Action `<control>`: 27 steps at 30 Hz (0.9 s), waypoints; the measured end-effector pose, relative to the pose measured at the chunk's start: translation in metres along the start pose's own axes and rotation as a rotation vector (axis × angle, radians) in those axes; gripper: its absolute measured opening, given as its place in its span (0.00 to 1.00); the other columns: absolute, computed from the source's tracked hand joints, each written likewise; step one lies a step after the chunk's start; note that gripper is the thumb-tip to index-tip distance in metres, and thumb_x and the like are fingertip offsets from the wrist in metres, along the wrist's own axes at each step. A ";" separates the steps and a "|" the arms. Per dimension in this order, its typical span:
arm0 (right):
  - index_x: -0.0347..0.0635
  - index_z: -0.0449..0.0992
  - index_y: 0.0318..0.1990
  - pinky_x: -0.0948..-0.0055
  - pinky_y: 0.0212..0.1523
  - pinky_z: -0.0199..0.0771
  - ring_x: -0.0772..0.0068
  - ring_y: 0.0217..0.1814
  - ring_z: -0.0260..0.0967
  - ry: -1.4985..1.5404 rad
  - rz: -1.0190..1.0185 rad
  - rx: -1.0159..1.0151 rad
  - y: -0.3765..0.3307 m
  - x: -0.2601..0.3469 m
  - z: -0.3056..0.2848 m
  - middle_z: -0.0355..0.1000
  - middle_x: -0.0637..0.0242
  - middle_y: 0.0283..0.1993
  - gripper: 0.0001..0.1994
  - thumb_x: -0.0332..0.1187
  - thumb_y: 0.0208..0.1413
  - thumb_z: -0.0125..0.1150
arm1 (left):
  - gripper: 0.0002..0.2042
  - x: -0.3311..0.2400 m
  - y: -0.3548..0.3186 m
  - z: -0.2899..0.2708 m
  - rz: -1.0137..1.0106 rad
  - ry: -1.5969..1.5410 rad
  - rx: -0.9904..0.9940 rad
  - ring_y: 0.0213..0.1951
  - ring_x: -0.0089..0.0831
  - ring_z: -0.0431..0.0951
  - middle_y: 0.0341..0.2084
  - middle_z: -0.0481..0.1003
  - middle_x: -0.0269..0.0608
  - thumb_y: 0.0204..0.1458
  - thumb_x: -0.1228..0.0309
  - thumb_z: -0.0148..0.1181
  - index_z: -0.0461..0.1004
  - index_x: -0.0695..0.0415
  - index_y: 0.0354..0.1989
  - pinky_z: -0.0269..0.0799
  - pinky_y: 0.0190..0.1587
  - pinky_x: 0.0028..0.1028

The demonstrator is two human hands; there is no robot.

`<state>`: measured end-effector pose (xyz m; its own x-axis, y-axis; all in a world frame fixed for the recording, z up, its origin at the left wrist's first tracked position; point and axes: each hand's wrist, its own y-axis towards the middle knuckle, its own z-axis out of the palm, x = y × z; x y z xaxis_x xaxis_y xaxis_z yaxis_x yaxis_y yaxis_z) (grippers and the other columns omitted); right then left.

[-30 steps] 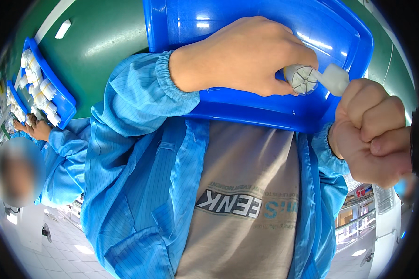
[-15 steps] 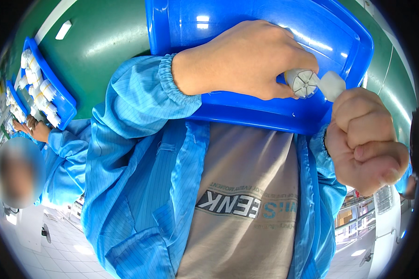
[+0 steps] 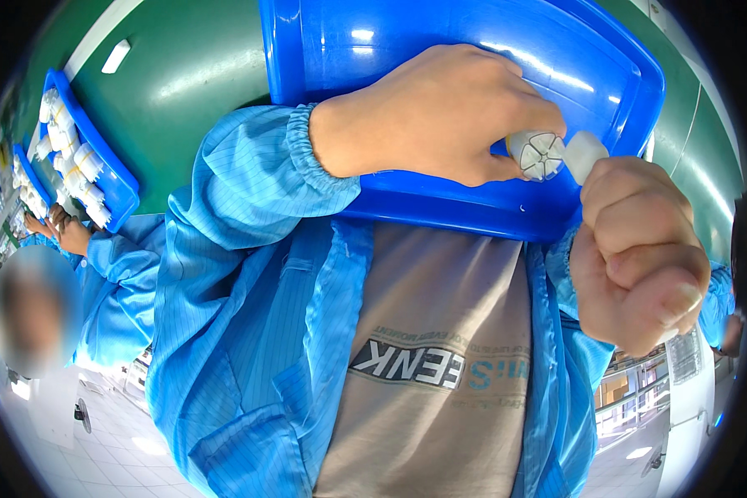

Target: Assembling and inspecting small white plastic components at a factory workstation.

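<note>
My left hand (image 3: 440, 116) reaches in from the left over a large blue tray (image 3: 465, 212). Its fingers are wrapped round a bundle of white pieces (image 3: 541, 156), whose round end shows several wedge-shaped segments. Close by on the right, my right hand (image 3: 639, 249) is closed like a fist. A whitish, translucent piece (image 3: 584, 156) sticks out from its fingers toward the end of the bundle. Whether piece and bundle touch, I cannot tell. The far side of the bundle is hidden by my left hand.
Under the tray is a green tabletop (image 3: 191, 50) with a small white piece (image 3: 116, 56) lying on it. At the left, a smaller blue tray (image 3: 124, 187) holds several white bundles (image 3: 79, 162); a co-worker's hands (image 3: 66, 228) are beside it.
My right hand has shifted slightly left, with the whitish piece closer to the bundle's end. My left hand keeps its hold on the bundle and sits a little lower.
</note>
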<state>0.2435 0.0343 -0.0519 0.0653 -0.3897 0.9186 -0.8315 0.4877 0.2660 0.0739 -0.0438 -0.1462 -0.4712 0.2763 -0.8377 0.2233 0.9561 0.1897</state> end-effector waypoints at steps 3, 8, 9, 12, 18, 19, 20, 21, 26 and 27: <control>0.47 0.57 0.27 0.67 0.20 0.53 0.71 0.18 0.53 -0.136 0.006 -0.048 -0.001 -0.001 0.005 0.60 0.66 0.26 0.19 0.40 0.75 0.42 | 0.17 0.000 -0.001 0.000 -0.018 -0.002 0.005 0.39 0.43 0.82 0.34 0.82 0.40 0.44 0.65 0.71 0.81 0.50 0.44 0.78 0.39 0.42; 0.48 0.59 0.27 0.68 0.20 0.51 0.73 0.18 0.52 0.025 0.054 -0.061 -0.004 -0.006 0.007 0.59 0.66 0.24 0.20 0.42 0.75 0.43 | 0.22 0.002 -0.004 0.000 -0.005 0.018 -0.004 0.40 0.45 0.81 0.38 0.81 0.43 0.41 0.63 0.75 0.82 0.52 0.47 0.78 0.44 0.40; 0.48 0.59 0.27 0.68 0.20 0.51 0.73 0.18 0.52 0.020 0.056 -0.063 -0.005 -0.005 0.006 0.59 0.66 0.24 0.20 0.42 0.75 0.43 | 0.22 -0.001 -0.003 0.001 0.000 0.015 -0.003 0.40 0.45 0.81 0.38 0.81 0.43 0.41 0.63 0.75 0.82 0.52 0.47 0.78 0.44 0.40; 0.48 0.59 0.27 0.68 0.21 0.50 0.74 0.18 0.49 0.193 0.110 -0.140 -0.008 -0.007 0.002 0.57 0.66 0.23 0.19 0.42 0.74 0.42 | 0.17 -0.008 0.001 0.000 -0.018 -0.045 -0.101 0.39 0.44 0.82 0.36 0.82 0.41 0.44 0.62 0.73 0.80 0.52 0.43 0.79 0.40 0.42; 0.54 0.54 0.23 0.71 0.22 0.51 0.77 0.16 0.46 0.577 -0.142 -0.034 -0.010 -0.021 -0.048 0.55 0.72 0.21 0.18 0.41 0.69 0.42 | 0.22 -0.002 0.003 -0.001 -0.023 -0.229 0.027 0.44 0.45 0.82 0.43 0.81 0.43 0.42 0.64 0.78 0.81 0.55 0.46 0.79 0.48 0.37; 0.54 0.54 0.23 0.71 0.22 0.51 0.77 0.16 0.46 0.574 -0.143 -0.036 -0.012 -0.017 -0.045 0.55 0.72 0.21 0.18 0.41 0.69 0.42 | 0.21 -0.002 0.002 0.000 -0.007 -0.220 0.026 0.44 0.45 0.82 0.43 0.81 0.42 0.42 0.65 0.78 0.81 0.55 0.46 0.79 0.49 0.37; 0.54 0.55 0.23 0.72 0.21 0.50 0.77 0.16 0.45 0.581 -0.063 -0.106 -0.018 -0.010 -0.038 0.55 0.72 0.21 0.19 0.43 0.70 0.42 | 0.20 -0.002 0.002 0.001 0.010 -0.213 0.026 0.44 0.45 0.82 0.42 0.81 0.42 0.42 0.65 0.78 0.81 0.55 0.45 0.79 0.49 0.37; 0.54 0.55 0.24 0.73 0.20 0.50 0.77 0.16 0.45 0.590 0.015 -0.171 -0.018 -0.006 -0.030 0.54 0.72 0.21 0.20 0.45 0.72 0.41 | 0.20 -0.003 0.002 0.001 0.011 -0.211 0.023 0.44 0.45 0.82 0.42 0.81 0.42 0.42 0.65 0.78 0.81 0.55 0.45 0.79 0.49 0.37; 0.54 0.54 0.26 0.72 0.17 0.47 0.78 0.15 0.42 0.352 0.026 -0.275 -0.030 -0.011 -0.015 0.51 0.71 0.21 0.22 0.48 0.76 0.38 | 0.20 -0.005 -0.001 0.003 0.011 -0.168 -0.006 0.40 0.41 0.83 0.42 0.80 0.39 0.42 0.63 0.79 0.82 0.54 0.43 0.81 0.42 0.34; 0.53 0.54 0.25 0.72 0.17 0.47 0.78 0.15 0.41 0.380 0.047 -0.337 -0.032 -0.012 -0.010 0.51 0.71 0.20 0.22 0.48 0.76 0.38 | 0.20 -0.005 -0.002 0.003 0.013 -0.168 -0.006 0.40 0.41 0.83 0.42 0.80 0.39 0.42 0.63 0.79 0.82 0.54 0.43 0.81 0.42 0.34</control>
<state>0.2747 0.0314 -0.0681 0.2805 -0.0802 0.9565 -0.6184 0.7470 0.2440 0.0786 -0.0471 -0.1440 -0.3188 0.2684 -0.9090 0.2230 0.9534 0.2033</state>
